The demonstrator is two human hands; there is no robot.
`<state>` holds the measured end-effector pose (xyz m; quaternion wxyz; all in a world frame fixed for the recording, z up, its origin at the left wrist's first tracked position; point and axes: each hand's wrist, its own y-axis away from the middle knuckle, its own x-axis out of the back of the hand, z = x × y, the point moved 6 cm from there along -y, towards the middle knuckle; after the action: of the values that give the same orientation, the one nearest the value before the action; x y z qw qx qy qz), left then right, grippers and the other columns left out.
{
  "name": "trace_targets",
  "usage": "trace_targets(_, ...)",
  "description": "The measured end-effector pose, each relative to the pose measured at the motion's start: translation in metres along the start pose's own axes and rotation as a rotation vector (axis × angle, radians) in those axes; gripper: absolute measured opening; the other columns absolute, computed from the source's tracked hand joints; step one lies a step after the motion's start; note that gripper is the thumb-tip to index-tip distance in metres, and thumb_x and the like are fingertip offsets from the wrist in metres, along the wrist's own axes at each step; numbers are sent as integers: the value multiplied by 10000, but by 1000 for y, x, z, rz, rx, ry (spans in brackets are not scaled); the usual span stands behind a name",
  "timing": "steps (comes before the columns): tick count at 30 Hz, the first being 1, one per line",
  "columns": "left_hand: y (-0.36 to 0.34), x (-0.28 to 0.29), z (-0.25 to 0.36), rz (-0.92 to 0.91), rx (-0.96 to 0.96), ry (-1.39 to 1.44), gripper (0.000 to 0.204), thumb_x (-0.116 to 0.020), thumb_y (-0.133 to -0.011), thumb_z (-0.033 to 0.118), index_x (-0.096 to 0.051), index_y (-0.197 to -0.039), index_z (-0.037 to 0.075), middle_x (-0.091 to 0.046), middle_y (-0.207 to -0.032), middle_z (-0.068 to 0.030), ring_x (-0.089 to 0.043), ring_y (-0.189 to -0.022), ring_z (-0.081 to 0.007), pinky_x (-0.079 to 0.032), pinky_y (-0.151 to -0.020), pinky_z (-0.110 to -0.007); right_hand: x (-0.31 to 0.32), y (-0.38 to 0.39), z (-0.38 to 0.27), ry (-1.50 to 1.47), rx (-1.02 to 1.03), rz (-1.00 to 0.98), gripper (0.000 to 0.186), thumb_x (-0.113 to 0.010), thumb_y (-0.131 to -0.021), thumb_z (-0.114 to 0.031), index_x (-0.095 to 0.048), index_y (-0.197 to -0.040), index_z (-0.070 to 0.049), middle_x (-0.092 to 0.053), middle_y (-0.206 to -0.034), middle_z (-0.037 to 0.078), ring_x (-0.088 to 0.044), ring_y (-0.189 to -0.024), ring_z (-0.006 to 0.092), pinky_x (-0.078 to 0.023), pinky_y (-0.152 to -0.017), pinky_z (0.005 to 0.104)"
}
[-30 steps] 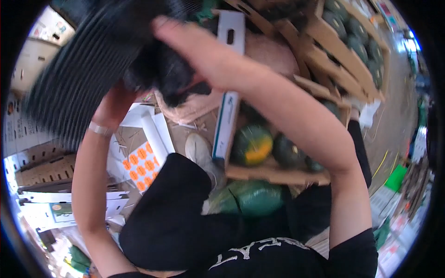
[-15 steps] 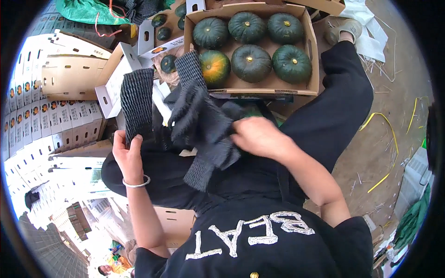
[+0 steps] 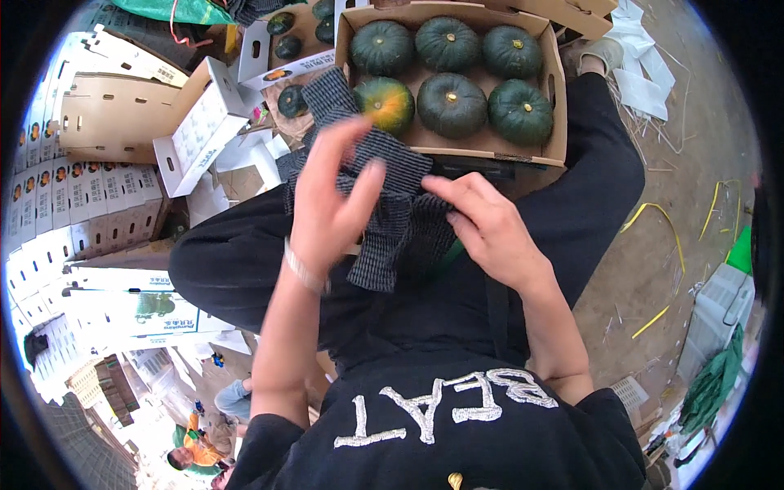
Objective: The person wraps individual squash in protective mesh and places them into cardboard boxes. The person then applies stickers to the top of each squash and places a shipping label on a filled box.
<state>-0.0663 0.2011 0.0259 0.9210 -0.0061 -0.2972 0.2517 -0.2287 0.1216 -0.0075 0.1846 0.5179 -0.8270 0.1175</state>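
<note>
A pile of black ribbed foam-net sleeves (image 3: 380,253) lies across my lap, against the near side of an open cardboard box (image 3: 523,157). My right hand (image 3: 490,233) pinches the edge of one sleeve between thumb and fingers at the right of the pile. Above the pile's left part is my left hand (image 3: 331,196), blurred by motion, with thumb and fingers apart and no sleeve visible in its grasp. Two rows of dark green pumpkins (image 3: 452,104) fill the box. One pumpkin (image 3: 384,106) at its near left corner has an orange patch.
Small dark green pumpkins (image 3: 287,46) sit in and beside a white carton at the far left. An empty-looking carton (image 3: 200,143) leans nearby, before stacked printed boxes (image 3: 114,200). Yellow strapping (image 3: 665,220) and paper scraps litter the floor at right. Other people (image 3: 204,445) sit at lower left.
My left hand has let go of a sleeve strip and moved right, over the pile. My right hand has shifted slightly right, still at the sleeves. The view has shifted a little.
</note>
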Motion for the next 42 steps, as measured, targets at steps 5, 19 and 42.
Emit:
trace_targets(5,-23,-18,-61,-166,3,-811,272,-623,-750,251,-589,-975,102,-548,-1049,-74,-495,-1042,-296,-369,-906,-428,28,2,7,-86,-64,392,268,-631,-770,-28,-543,-1022,-29,-605,-954,124,-616,-873,236,-472,-769,299)
trace_targets(19,51,-40,-29,-209,568,655,282,-610,-863,127,-532,-1086,-28,-568,-806,18,-476,-724,-25,-418,-655,-180,19,-38,-7,287,244,473,180,-700,-677,-36,-604,-825,-3,-588,-918,108,-564,-811,266,-466,-740,320)
trace_targets(42,37,-18,-22,-384,387,1179,781,-654,-766,333,-273,-1363,4,-610,-916,-97,-566,-813,-129,-440,-713,-231,-40,-15,18,-1178,-411,-306,294,-744,-702,-68,-484,-840,-61,-577,-856,36,-582,-734,92,-476,-674,244)
